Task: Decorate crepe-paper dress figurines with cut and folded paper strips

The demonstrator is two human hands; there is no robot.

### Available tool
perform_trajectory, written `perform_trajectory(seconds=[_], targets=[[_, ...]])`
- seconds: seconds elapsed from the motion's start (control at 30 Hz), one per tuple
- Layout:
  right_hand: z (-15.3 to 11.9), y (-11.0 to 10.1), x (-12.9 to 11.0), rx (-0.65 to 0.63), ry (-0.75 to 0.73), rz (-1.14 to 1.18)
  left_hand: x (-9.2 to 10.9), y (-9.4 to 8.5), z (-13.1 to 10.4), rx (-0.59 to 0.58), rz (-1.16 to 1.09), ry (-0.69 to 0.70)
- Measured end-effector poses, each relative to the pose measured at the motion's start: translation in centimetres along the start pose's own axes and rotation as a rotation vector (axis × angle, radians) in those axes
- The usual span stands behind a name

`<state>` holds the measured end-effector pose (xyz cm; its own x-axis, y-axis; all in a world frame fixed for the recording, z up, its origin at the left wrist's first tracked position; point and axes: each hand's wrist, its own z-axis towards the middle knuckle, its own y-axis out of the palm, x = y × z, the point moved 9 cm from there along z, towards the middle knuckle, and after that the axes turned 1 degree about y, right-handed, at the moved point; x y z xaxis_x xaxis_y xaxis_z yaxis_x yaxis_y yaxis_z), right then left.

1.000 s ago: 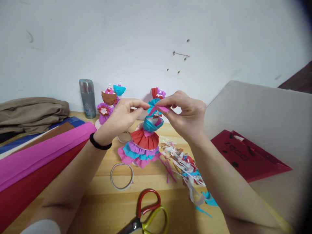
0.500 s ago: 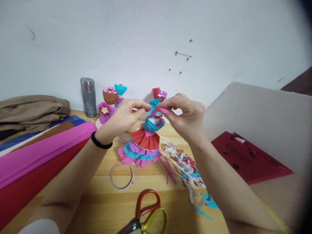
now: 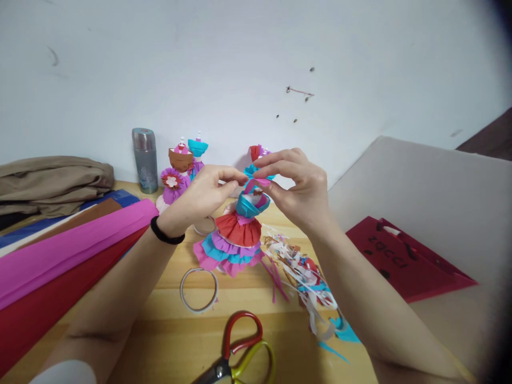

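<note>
Right now your pink paper strip point(image 3: 262, 182) is up in the air over the middle of the table point(image 3: 168, 341), bent against a blue paper ruffle point(image 3: 248, 170). Your right hand point(image 3: 303, 184) holds the strip in a narrow pinch, its thumb below and fingertips above. Your left hand point(image 3: 218, 184) has thumb and forefinger close together, with the forefinger's tip at the ruffle's left side; you can't tell from this view whether it grips the paper. A black band point(image 3: 166, 234) circles your left wrist.

Just below your fingers, a paper dress point(image 3: 239, 232) stands upright, tiered in red, purple, blue and pink, with a blue top. To its right lie thin pink strips point(image 3: 276, 280) and a tangled heap of paper scraps point(image 3: 300, 266). A tape ring point(image 3: 199, 310) lies just in front of the dress, and scissors point(image 3: 226, 346) with one red and one yellow handle lie toward the near edge.

Along the table's left edge, long pink paper point(image 3: 80, 242) lies beside red paper point(image 3: 72, 293), near a brown cloth point(image 3: 56, 184). By the far edge, a grey bottle point(image 3: 146, 162) stands near two more small dresses point(image 3: 176, 184). Off past the right edge, you have a red bag point(image 3: 412, 258).
</note>
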<state>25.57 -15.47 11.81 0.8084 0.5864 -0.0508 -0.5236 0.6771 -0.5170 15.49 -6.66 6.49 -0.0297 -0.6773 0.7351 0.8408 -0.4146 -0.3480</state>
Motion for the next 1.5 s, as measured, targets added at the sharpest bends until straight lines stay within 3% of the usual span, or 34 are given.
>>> perform_trajectory(seconds=[0.43, 0.93, 1.5], targets=[[-0.5, 0.5, 0.7, -0.039, 0.097, 0.082, 0.6, 0.1, -0.2, -0.007, 0.043, 0.009], [-0.7, 0.4, -0.2, -0.020, -0.001, 0.011, 1.0, 0.5, -0.4, -0.050, 0.054, -0.009], [-1.4, 0.6, 0.8, 0.020, 0.077, 0.063, 1.1, 0.2, -0.5, -0.057, 0.139, 0.047]])
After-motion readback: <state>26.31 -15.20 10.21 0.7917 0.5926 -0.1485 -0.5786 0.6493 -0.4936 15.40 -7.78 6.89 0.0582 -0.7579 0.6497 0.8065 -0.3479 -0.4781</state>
